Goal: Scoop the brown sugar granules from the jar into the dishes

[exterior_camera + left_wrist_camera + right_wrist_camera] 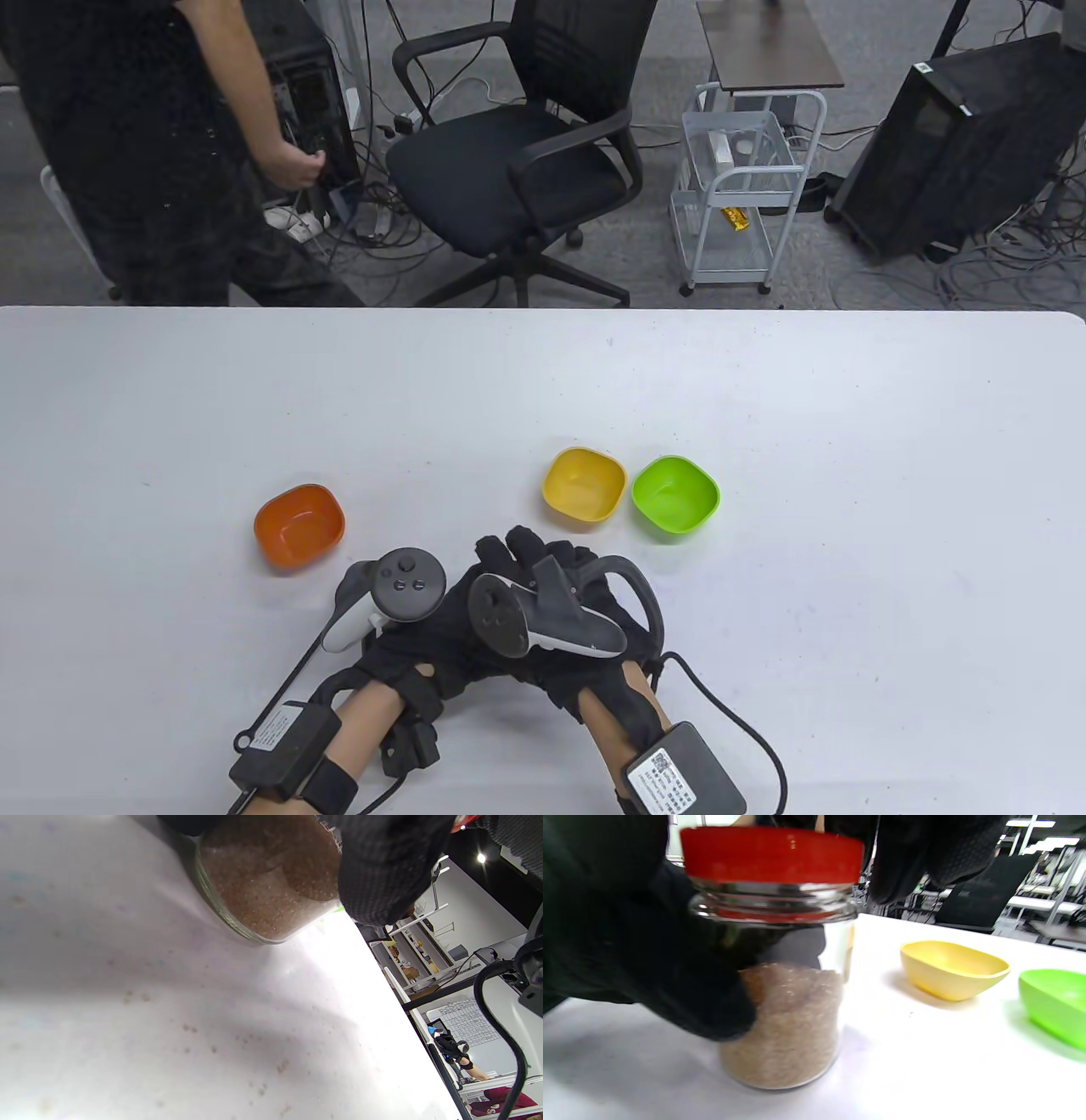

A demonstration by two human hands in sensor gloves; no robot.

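Clear glass jar, red lid, brown sugar granules. Dishes: orange, yellow, green. White tabletop. Gloves black.

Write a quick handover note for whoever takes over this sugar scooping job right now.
Left hand grips the glass jar around its body, standing on the table.
Right hand is at the red lid, fingers around it; lid still on the jar.
Jar is about half full of brown sugar.
Orange dish, yellow dish and green dish sit empty.
No spoon in view.
Left to do: remove lid, scoop sugar into all three dishes.
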